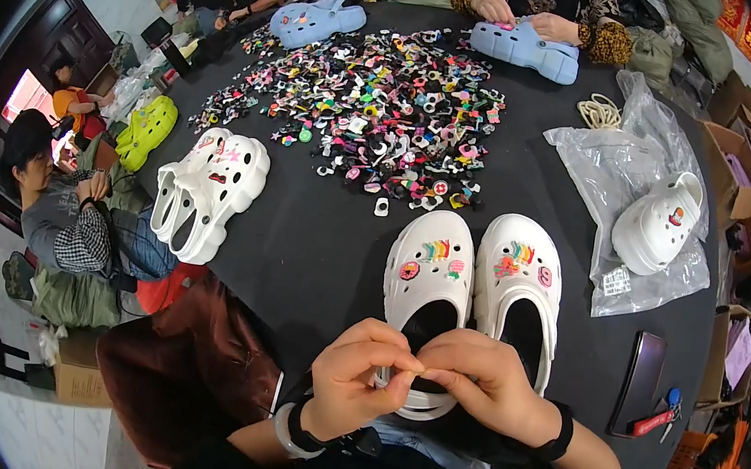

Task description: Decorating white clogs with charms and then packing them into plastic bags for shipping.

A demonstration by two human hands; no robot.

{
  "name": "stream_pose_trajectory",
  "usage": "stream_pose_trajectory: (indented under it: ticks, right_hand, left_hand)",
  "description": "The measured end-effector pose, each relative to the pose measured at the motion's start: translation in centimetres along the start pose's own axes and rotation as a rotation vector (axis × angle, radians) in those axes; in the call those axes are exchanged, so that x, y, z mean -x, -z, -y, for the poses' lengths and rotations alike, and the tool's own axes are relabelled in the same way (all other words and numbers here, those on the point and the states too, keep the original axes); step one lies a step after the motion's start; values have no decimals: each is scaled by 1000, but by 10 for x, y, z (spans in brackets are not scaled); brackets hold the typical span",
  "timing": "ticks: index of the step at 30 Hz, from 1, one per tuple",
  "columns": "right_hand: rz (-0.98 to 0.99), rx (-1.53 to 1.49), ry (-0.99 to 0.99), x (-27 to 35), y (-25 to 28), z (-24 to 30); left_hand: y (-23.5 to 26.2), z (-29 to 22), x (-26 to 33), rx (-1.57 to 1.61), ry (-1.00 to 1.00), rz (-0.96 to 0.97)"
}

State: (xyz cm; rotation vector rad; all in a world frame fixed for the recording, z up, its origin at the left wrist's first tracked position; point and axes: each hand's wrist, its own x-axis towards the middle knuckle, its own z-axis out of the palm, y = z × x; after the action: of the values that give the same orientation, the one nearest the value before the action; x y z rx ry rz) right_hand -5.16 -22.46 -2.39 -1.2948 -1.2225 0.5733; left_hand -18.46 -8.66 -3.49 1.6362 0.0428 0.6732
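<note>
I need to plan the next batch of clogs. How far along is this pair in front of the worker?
Done: both white clogs carry rainbow and round charms on their toes. In hand: the left hand and right hand meet at the heel strap of the left clog, fingertips pinched together; what they pinch is too small to tell. Left: a big pile of loose charms on the table, and another white clog lies on a plastic bag.
</note>
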Motion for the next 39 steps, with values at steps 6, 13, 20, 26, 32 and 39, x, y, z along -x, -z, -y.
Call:
stream_pose_trajectory:
  ticks: [6, 13, 20, 26, 32, 39]
  right_hand:
    - [-39, 69, 88, 5, -4, -1]
    - [-44, 167, 194, 4, -5, 1]
    - [-49, 178, 241, 4, -8, 0]
    - [-55, 215, 272, 4, -9, 0]
    - [-88, 125, 208, 3, -11, 8]
    - [-94, 92, 188, 4, -10, 9]
  left_hand:
    - [1, 2, 1, 144, 30, 47]
    - [-1, -3, 0, 266, 29, 77]
    - [-2, -4, 2, 318, 57, 46]
    - [-2, -3, 2, 247, 36, 64]
    - [0, 4, 5, 304, 47, 51]
    - [6, 1, 8, 348, 43, 100]
